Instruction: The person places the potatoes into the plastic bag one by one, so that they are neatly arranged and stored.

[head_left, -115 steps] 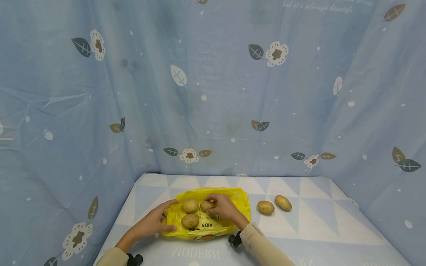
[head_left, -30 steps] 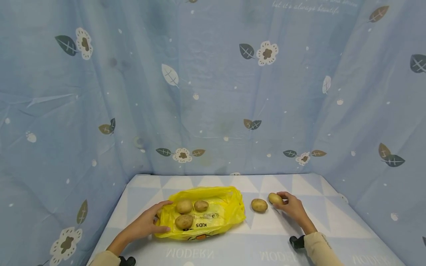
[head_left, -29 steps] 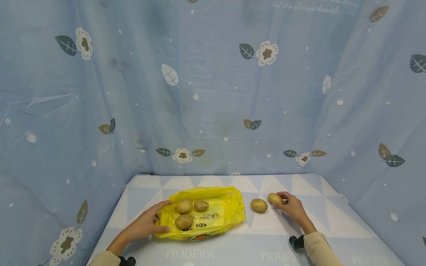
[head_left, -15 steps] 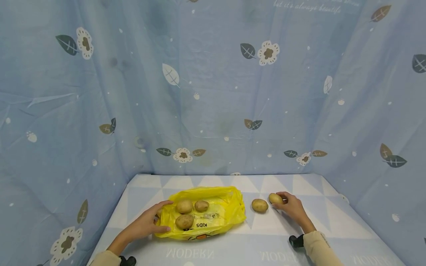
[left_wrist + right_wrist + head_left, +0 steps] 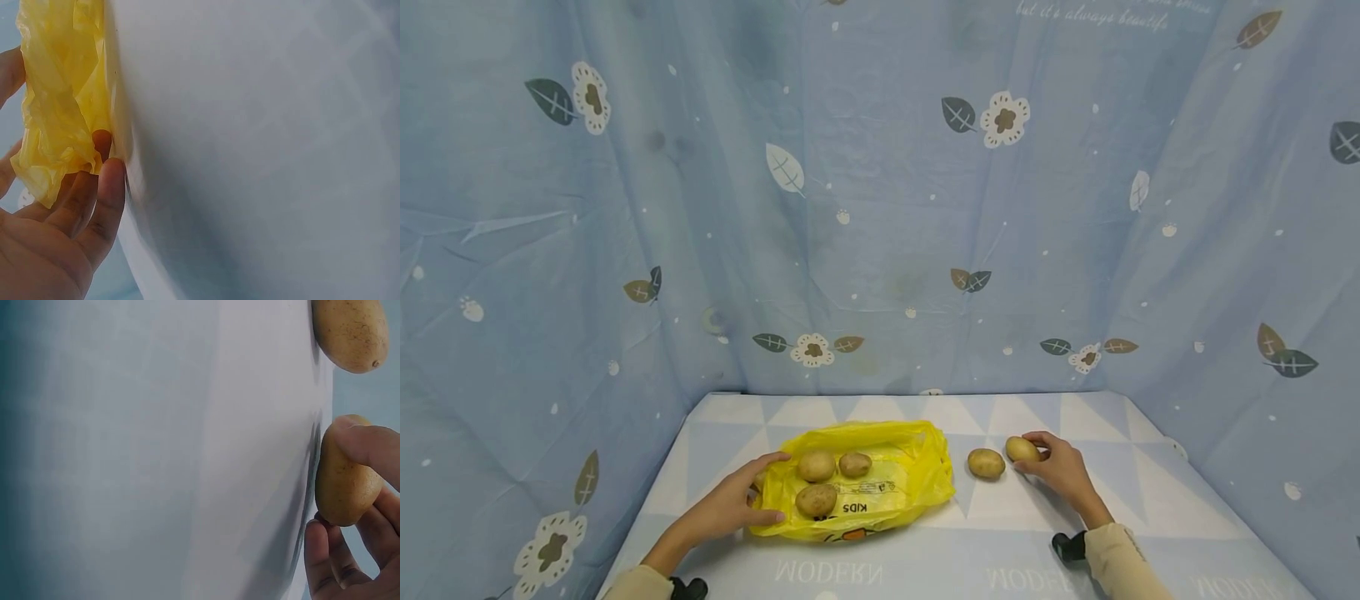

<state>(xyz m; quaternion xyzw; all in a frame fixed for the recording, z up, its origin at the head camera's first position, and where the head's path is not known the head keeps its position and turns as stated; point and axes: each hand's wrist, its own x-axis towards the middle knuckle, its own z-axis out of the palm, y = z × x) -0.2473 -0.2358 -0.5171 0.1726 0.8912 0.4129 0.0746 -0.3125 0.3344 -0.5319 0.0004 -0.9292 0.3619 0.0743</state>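
In the head view a yellow plastic bag (image 5: 917, 479) lies spread on the table, with three potatoes showing in it: one at the back (image 5: 816, 466), one in front (image 5: 816, 500) and a smaller one (image 5: 854, 464). My left hand (image 5: 722, 504) grips the bag's left end; in the left wrist view the fingers curve round the crumpled plastic (image 5: 56, 106). At the right, my right hand (image 5: 1063, 471) pinches a potato (image 5: 1021, 449) between thumb and fingers; the right wrist view shows this potato (image 5: 344, 481) close to the tabletop. Another potato (image 5: 986, 463) lies untouched between it and the bag.
A pale table covering (image 5: 1120, 492) with blue triangles and printed lettering lies under everything. Blue curtains (image 5: 887, 208) with flowers and leaves stand behind the table and along both sides. Each wrist wears a small black device, as at the right wrist (image 5: 1070, 547).
Since the oldest frame, my right hand has left the small potato in the bag, moved right and taken hold of the far-right potato. Over the last second, almost nothing has moved.
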